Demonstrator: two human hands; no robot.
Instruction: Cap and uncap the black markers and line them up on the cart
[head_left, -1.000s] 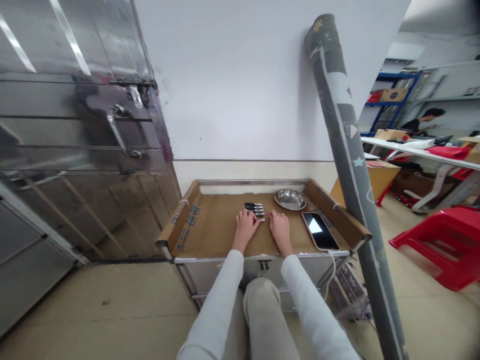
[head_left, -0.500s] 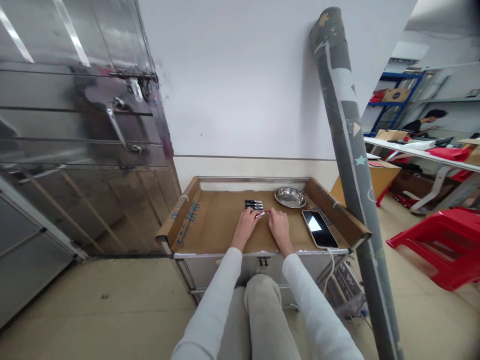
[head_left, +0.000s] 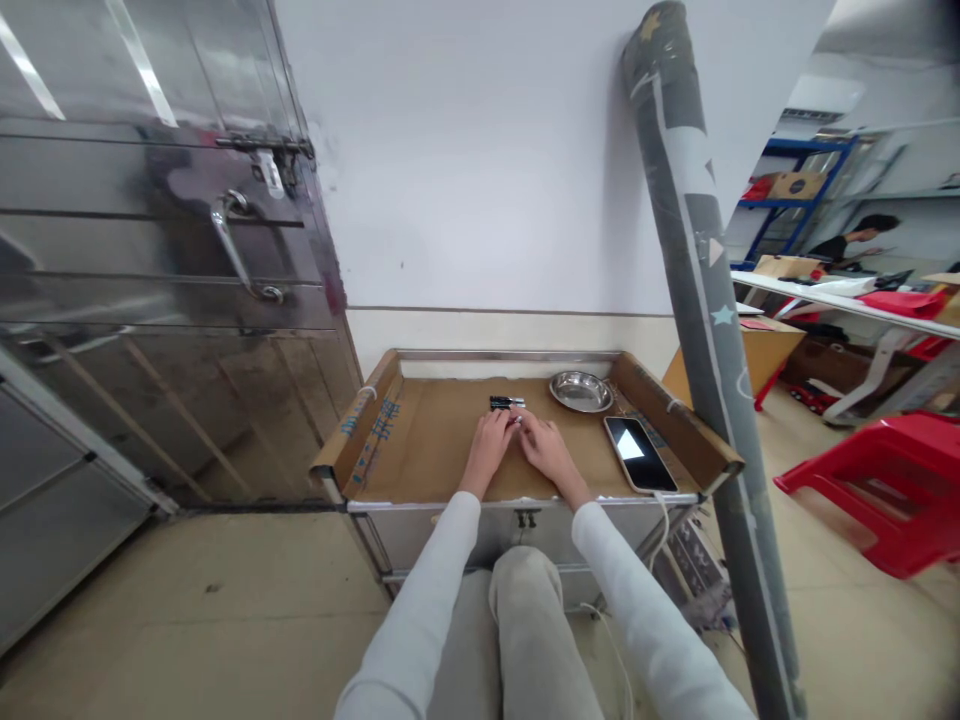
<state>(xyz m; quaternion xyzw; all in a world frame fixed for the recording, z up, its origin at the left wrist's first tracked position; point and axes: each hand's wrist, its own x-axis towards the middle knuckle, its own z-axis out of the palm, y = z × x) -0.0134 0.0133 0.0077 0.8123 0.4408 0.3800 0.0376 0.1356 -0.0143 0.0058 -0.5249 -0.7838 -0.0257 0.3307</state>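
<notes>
Head cam here: the steel dish (head_left: 580, 392) sits toward the cart's (head_left: 420, 455) back right corner, just its shiny bottom showing. A phone (head_left: 640, 453) lies by the right edge, and a rolled mat (head_left: 694, 260) leans just past it. My left hand (head_left: 489, 445) and right hand (head_left: 545, 447) meet mid-cart, fingers bunched, tips touching just before the little black sticks (head_left: 506, 402) near the back edge. I can't tell if either's gripping anything.

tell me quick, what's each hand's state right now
left hand: fingers curled beside the small black items, grip cannot be told
right hand: fingertips meet the left's, grip cannot be told
</notes>
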